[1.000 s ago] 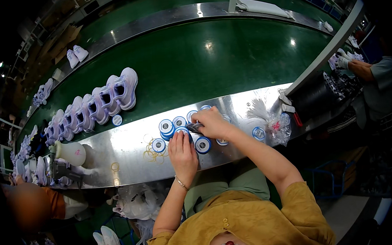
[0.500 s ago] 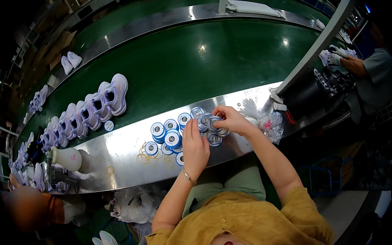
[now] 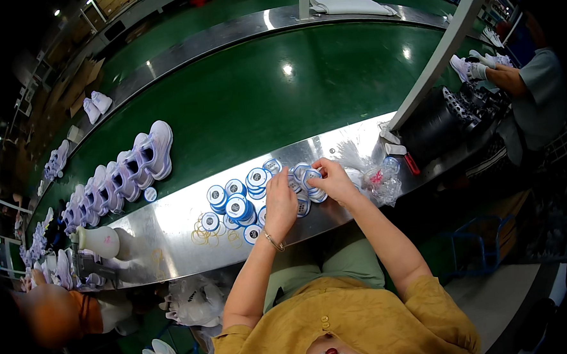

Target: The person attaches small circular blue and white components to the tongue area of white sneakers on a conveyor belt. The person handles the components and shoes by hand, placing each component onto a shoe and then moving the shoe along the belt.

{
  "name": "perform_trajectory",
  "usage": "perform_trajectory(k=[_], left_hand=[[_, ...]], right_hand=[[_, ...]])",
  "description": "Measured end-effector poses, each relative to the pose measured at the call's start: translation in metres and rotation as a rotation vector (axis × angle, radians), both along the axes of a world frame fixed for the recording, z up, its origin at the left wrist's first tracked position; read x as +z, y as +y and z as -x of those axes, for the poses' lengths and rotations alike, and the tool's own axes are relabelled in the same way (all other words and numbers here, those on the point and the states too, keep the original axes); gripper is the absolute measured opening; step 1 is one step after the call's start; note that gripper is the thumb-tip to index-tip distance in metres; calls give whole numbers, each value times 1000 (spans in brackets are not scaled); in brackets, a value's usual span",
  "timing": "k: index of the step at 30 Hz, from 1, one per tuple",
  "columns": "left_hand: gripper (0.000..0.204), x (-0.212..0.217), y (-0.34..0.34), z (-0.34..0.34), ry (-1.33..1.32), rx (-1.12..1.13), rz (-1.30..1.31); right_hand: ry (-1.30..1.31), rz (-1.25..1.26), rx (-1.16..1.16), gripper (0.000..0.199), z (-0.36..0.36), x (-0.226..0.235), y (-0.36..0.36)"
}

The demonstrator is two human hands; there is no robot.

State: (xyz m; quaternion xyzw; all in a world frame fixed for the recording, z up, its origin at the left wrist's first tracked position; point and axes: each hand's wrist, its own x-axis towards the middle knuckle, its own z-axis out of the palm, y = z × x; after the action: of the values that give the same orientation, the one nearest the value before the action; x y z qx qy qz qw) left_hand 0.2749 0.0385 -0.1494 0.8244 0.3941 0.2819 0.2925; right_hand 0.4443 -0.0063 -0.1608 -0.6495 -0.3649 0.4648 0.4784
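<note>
Several round white tags with blue rims (image 3: 238, 207) lie in stacks on the steel ledge, left of my left hand (image 3: 281, 206). That hand stands on edge with its fingers stretched out beside a looser group of tags (image 3: 303, 205). My right hand (image 3: 335, 182) pinches a round tag (image 3: 311, 177) between thumb and fingertips, just above that group. What touches the palm side of my left fingers is partly hidden. Thin yellow rubber bands (image 3: 203, 237) lie around the tags at the left.
Clear plastic bags (image 3: 381, 183) lie right of my hands, near a red-handled tool (image 3: 412, 164). White sneakers (image 3: 126, 175) line the green belt (image 3: 241, 102) at left. A white container (image 3: 100, 242) stands on the ledge. A gloved co-worker (image 3: 535, 93) handles shoes at far right.
The whole view has shifted slightly, so the stacks appear further left. My right hand has turned the tag, and its pale face shows more. Both hands stay close together over the tags.
</note>
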Motion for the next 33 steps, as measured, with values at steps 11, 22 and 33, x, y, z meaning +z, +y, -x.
perform_trajectory(k=[11,22,33], left_hand=[[47,-3,-10,1,-310,70,403],[57,-6,-4,-6,-9,-63,-4],[85,3,-24,-16,51,-46,-94]], right_hand=[[-254,-12,110,29,2,18,8],[-646,-188,92,35,6,4,-2],[-507,-104,18,27,23,22,-13]])
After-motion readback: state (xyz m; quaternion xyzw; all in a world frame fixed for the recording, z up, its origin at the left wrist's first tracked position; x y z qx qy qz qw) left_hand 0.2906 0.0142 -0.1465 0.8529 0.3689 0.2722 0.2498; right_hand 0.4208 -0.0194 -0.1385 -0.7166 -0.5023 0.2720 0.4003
